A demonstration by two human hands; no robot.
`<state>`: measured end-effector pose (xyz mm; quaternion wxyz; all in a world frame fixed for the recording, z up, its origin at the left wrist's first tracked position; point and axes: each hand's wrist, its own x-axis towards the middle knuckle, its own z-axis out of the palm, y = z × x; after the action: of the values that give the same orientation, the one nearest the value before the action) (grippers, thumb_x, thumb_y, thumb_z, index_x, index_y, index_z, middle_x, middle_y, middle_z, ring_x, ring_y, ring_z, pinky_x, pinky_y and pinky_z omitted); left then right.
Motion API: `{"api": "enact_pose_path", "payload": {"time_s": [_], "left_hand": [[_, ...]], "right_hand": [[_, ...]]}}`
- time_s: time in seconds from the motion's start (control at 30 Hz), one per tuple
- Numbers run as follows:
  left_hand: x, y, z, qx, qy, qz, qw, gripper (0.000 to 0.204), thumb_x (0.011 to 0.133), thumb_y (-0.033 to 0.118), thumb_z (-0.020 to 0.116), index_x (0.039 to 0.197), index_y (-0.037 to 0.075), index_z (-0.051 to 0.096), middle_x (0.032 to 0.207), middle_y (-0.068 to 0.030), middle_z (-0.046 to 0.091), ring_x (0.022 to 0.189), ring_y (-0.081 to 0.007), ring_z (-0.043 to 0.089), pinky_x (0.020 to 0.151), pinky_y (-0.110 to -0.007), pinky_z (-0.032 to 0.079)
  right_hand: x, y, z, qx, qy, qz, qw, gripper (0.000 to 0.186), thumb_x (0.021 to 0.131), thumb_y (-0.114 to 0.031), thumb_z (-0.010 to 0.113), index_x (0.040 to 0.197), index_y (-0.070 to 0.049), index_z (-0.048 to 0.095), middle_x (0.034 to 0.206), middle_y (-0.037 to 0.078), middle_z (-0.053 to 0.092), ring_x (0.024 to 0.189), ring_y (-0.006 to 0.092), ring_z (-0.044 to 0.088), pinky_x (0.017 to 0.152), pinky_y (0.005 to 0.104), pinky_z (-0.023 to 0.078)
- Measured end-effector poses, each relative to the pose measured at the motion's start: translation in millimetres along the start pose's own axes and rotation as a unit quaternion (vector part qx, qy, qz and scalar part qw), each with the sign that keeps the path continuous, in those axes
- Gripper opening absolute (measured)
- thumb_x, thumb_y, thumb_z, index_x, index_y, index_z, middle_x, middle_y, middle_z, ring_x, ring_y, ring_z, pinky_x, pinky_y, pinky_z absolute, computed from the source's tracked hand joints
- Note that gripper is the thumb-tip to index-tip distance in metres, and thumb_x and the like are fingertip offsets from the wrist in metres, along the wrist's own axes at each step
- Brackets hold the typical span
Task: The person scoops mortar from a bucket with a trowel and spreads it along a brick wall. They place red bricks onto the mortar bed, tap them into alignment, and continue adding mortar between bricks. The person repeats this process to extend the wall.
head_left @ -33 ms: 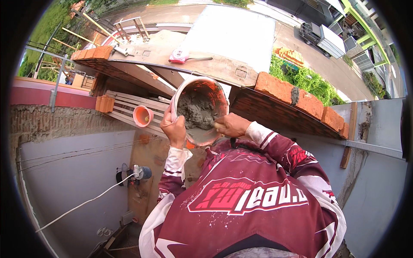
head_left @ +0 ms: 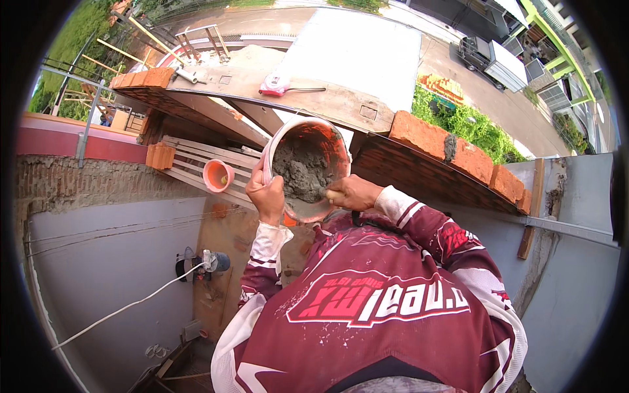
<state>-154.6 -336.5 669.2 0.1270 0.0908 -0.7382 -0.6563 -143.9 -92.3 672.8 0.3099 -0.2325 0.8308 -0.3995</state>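
Observation:
A bucket (head_left: 270,167) with an orange inside is tilted toward me, grey wet mortar (head_left: 303,171) heaped within it. My left hand (head_left: 266,198) is closed on the bucket's left rim, thumb over the edge. At the lower right of the opening, my right hand (head_left: 357,195) wraps round the pale wooden handle of a trowel (head_left: 335,195). The trowel's blade is hidden, seemingly in the mortar. Behind the bucket runs a wooden formwork board (head_left: 341,108) carrying a pink-and-white tape measure (head_left: 275,84) with its end pulled out.
Orange bricks (head_left: 472,159) with a mortar joint line the ledge at right; more bricks (head_left: 147,78) lie at left. A small orange pail (head_left: 217,175) sits on wooden slats (head_left: 190,149). A white cable (head_left: 131,306) crosses the lower left. A truck (head_left: 491,59) is on the street below.

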Motion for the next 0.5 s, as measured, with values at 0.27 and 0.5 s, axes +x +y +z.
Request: {"api": "enact_pose_path", "payload": {"time_s": [0.27, 0.5], "left_hand": [[1.7, -16.2, 4.2, -0.064, 0.055, -0.013, 0.996, 0.017, 0.069, -0.006, 0.058, 0.083, -0.012, 0.066, 0.123, -0.0171, 0.067, 0.096, -0.0143, 0.065, 0.081, -0.027, 0.049], [-6.6, 12.4, 40.9, 0.087, 0.050, 0.134, 0.986, 0.013, 0.068, -0.006, 0.058, 0.060, -0.006, 0.048, 0.121, -0.0239, 0.067, 0.103, -0.0252, 0.067, 0.084, -0.033, 0.050]], "right_hand": [[-30.0, 2.7, -3.0, -0.250, 0.186, -0.081, 0.947, 0.039, 0.091, -0.022, 0.057, 0.128, -0.013, 0.061, 0.092, 0.015, 0.066, 0.082, 0.0336, 0.067, 0.069, 0.0457, 0.051], [-48.0, -51.2, -64.6, -0.362, 0.163, 0.058, 0.916, 0.022, 0.086, -0.019, 0.056, 0.102, -0.005, 0.063, 0.084, 0.018, 0.067, 0.071, 0.0322, 0.070, 0.056, 0.0438, 0.053]]}}
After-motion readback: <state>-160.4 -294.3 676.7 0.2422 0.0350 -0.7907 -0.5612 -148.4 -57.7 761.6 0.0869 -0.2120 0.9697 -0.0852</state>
